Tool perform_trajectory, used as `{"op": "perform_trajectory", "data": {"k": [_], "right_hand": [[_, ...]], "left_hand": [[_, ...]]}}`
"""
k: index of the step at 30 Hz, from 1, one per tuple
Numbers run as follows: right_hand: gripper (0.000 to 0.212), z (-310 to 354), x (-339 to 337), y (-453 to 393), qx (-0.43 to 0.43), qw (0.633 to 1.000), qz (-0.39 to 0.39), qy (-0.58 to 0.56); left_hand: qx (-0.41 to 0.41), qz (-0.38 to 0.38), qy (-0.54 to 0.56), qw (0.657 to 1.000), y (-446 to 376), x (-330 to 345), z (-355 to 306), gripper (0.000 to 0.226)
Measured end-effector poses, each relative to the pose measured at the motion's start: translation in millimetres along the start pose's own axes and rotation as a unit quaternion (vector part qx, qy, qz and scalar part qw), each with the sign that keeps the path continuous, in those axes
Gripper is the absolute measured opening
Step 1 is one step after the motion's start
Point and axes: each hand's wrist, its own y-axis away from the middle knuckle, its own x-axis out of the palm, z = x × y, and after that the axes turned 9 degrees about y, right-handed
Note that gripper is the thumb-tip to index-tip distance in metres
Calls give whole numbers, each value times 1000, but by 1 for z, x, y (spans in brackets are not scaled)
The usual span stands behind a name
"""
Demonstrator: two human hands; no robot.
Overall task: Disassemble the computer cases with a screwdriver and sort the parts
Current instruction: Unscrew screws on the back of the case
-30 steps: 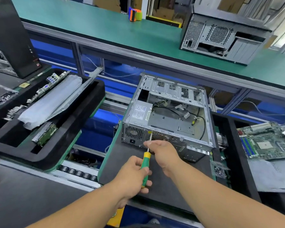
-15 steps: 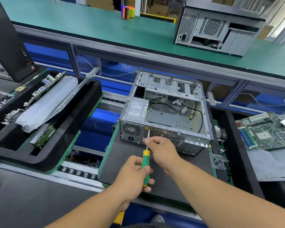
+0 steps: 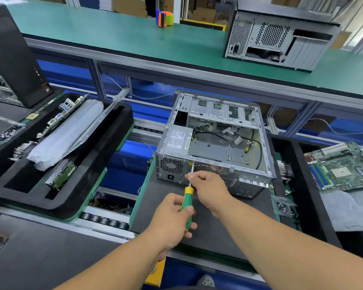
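The open-topped silver steel computer case [image 3: 216,143] fills the far half of the dark grey mat [image 3: 228,225], whose near strip lies bare. From above, a hand can pass into the case's wide opening, though loose black cables [image 3: 258,149] cross its right part and the grey boxed power supply [image 3: 178,140] blocks its left corner. The case's rear wall is taken up by the green-and-yellow-handled screwdriver [image 3: 187,206] and both forearms. To the left a black foam tray [image 3: 105,151] stands close; to the right a black foam wall [image 3: 285,162] runs just beside the case.
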Motion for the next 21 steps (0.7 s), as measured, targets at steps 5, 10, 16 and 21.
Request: {"op": "perform_trajectory", "data": {"k": [5, 10, 16, 21], "right_hand": [[23, 5, 1, 2, -2, 1000, 4, 5], [26, 9, -1, 4, 10, 1000, 10, -3], [34, 23, 1, 4, 94, 985, 93, -113], [34, 27, 2, 1, 139, 963, 121, -196]], "left_hand": [[1, -2, -4, 1000, 0, -2, 0, 14], [-4, -8, -10, 1000, -1, 0, -3, 15], [75, -93, -163, 979, 1, 0, -5, 32], [73, -99, -151, 981, 0, 3, -8, 28]]}}
